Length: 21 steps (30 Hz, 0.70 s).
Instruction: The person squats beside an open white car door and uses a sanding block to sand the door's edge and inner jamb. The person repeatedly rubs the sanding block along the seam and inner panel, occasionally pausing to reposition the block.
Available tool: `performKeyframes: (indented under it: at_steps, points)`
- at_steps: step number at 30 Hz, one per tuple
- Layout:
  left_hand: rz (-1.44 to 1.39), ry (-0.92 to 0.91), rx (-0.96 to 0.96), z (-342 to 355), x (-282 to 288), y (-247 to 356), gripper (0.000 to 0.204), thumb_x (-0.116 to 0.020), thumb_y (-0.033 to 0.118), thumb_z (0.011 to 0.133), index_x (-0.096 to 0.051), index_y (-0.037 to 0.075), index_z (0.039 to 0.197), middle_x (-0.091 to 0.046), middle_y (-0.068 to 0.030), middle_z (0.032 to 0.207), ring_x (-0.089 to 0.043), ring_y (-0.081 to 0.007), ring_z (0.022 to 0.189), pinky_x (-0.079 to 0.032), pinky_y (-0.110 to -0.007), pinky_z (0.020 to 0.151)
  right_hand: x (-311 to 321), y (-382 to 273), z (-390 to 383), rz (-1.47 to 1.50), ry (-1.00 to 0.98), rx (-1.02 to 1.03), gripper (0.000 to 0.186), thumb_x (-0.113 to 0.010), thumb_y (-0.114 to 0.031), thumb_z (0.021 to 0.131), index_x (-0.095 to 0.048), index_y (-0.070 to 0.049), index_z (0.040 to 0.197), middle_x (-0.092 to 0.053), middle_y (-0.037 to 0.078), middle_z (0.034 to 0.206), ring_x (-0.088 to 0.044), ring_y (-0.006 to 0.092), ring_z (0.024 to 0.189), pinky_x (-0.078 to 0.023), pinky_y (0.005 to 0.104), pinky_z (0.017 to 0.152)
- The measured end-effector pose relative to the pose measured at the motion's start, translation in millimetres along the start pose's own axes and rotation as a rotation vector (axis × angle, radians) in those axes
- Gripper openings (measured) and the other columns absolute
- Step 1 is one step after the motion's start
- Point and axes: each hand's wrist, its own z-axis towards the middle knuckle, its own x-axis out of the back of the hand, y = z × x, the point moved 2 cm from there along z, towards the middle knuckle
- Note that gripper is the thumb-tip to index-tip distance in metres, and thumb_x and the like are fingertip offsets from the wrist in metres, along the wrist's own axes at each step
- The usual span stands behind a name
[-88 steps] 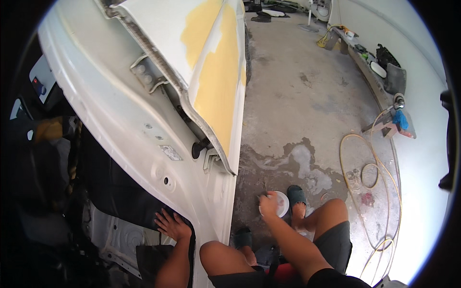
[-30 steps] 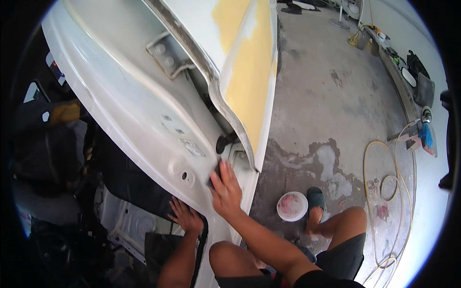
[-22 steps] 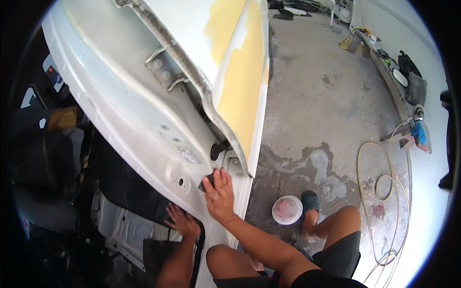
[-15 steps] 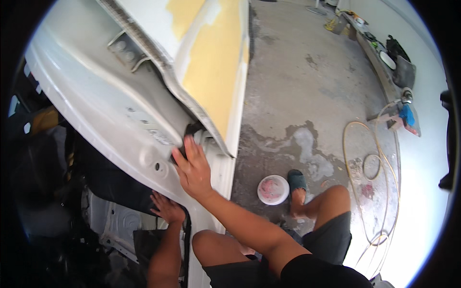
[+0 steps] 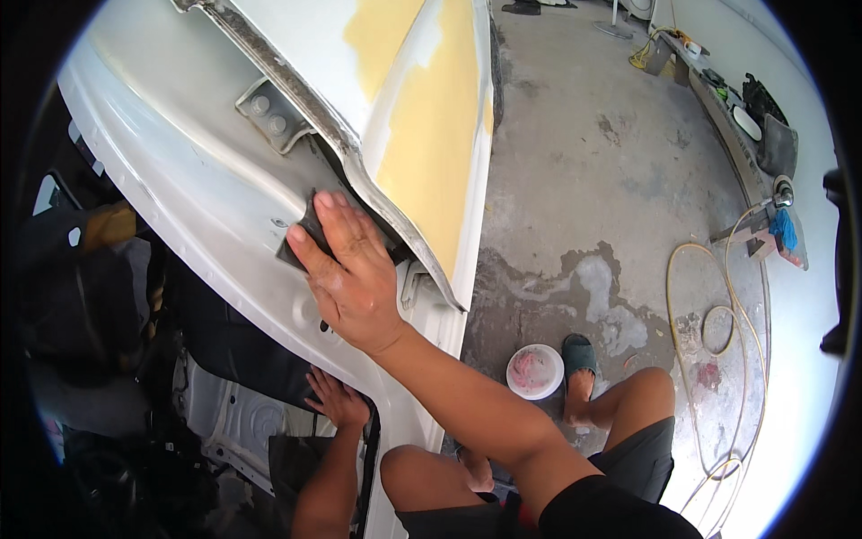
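Observation:
My right hand (image 5: 348,274) presses a dark rectangular pad (image 5: 292,251) against the white vehicle body frame (image 5: 171,166), just left of the gap by a hinge bracket (image 5: 274,121); its fingers cover much of the pad. Lower down, my left hand (image 5: 337,400) rests with spread fingers on the dark inner edge of the opening. Beside the frame rises an outer panel (image 5: 426,153), white with large pale yellow patches and a rough grey edge. A round white container (image 5: 535,382) with pinkish contents stands on the floor near my foot.
Black interior trim (image 5: 90,305) and bare metal (image 5: 238,418) fill the lower left. Along the right wall runs a low bench (image 5: 723,130) holding assorted parts, a metal tool (image 5: 783,189) and a blue cloth (image 5: 784,229). A coiled hose (image 5: 672,296) lies on the wet-patched concrete floor (image 5: 575,162).
My right hand has left the white container and now carries the dark pad up and leftward along the body frame. My left hand stays on the opening's edge.

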Motion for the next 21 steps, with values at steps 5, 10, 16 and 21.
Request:
performKeyframes:
  at_steps: [5, 10, 16, 21]
  points:
    - [-0.058, -0.005, -0.017, 0, -1, -1, 0.069, -0.035, 0.037, 0.097, -0.018, 0.005, 0.156, -0.010, -0.0120, 0.165, -0.004, -0.0351, 0.152, 0.001, -0.069, 0.113, 0, -3, 66, -0.034, 0.067, 0.163, 0.045, -0.068, -0.009, 0.081, -0.063, -0.014, 0.125, -0.052, 0.020, 0.141, -0.056, 0.0426, 0.122, -0.045, 0.0501, 0.102]
    - [0.019, -0.031, 0.007, -1, 5, 3, 0.070, -0.036, 0.036, 0.096, -0.018, 0.005, 0.156, -0.010, -0.0108, 0.165, -0.003, -0.0339, 0.152, 0.001, -0.069, 0.113, 31, -32, 96, -0.051, 0.100, 0.151, 0.044, -0.066, -0.011, 0.081, -0.065, -0.018, 0.124, -0.051, 0.019, 0.141, -0.057, 0.0415, 0.120, -0.046, 0.0491, 0.100]
    - [-0.017, -0.034, 0.020, -2, 8, 6, 0.068, -0.028, 0.046, 0.100, -0.018, 0.010, 0.157, -0.010, -0.0102, 0.165, -0.004, -0.0334, 0.152, -0.001, -0.069, 0.113, 18, -31, 115, 0.027, 0.095, 0.226, 0.044, -0.067, -0.011, 0.078, -0.067, -0.017, 0.122, -0.051, 0.021, 0.141, -0.054, 0.0429, 0.125, -0.044, 0.0518, 0.100]
    - [-0.067, -0.023, 0.016, 0, 6, 3, 0.069, -0.029, 0.045, 0.099, -0.020, 0.007, 0.156, -0.011, -0.0102, 0.165, -0.005, -0.0343, 0.152, 0.000, -0.069, 0.113, 35, -15, 36, -0.051, -0.068, 0.060, 0.046, -0.066, -0.006, 0.083, -0.064, -0.015, 0.128, -0.049, 0.024, 0.142, -0.052, 0.0443, 0.126, -0.043, 0.0504, 0.102]
